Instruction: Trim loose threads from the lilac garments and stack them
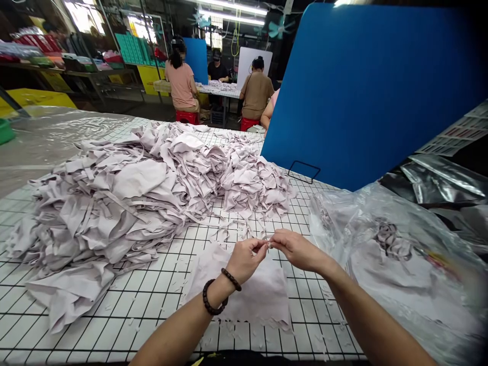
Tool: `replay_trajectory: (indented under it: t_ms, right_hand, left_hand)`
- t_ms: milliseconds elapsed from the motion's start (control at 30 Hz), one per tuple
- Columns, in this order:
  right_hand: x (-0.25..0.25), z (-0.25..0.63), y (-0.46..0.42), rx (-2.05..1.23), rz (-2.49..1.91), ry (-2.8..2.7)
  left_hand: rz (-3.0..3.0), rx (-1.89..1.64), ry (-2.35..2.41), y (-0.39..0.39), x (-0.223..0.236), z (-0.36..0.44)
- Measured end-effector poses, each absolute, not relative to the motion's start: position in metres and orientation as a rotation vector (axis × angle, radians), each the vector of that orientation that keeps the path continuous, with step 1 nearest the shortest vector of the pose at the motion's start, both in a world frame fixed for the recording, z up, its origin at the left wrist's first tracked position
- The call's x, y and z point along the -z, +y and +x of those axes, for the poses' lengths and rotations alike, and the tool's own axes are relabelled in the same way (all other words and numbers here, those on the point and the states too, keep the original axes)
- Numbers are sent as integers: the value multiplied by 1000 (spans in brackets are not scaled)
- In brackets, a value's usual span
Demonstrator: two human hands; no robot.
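My left hand (249,259), with two dark bead bracelets at the wrist, is pinched closed. Against its fingertips, my right hand (292,247) is closed in a pinch too. A small pale fabric scrap (270,245) shows between the two sets of fingers; its exact shape is too small to make out. Under both hands a pale lilac fabric piece (255,300) lies flat on the gridded table (152,305). Small cut bits of the same colour are scattered around it.
A large heap of pale fabric pieces (129,203) covers the left, with a smaller pile (255,183) beyond my hands. A tall blue panel (354,91) stands at the right behind a clear plastic bag (404,264) holding fabric. Several people sit at another table.
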State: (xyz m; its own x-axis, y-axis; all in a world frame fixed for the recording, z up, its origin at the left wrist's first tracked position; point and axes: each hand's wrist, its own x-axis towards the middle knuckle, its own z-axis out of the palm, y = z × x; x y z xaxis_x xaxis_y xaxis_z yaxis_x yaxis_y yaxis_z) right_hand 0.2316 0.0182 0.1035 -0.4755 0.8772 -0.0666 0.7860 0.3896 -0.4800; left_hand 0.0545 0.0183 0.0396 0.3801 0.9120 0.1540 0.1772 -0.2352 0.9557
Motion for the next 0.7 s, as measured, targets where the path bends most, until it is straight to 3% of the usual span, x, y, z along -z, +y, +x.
replay_trajectory:
  t_ms: [133, 433, 700]
  right_hand:
    - [-102, 227, 16, -574, -1547, -2526]
    - [-94, 235, 21, -1075, -1626, -2202]
    - [-53, 228, 4, -867, -1614, -2304]
  left_hand:
    - [1838, -931, 1055, 18, -39, 54]
    - [1789, -711, 1013, 18, -29, 45]
    - [2170, -351, 1285, -4, -2, 39]
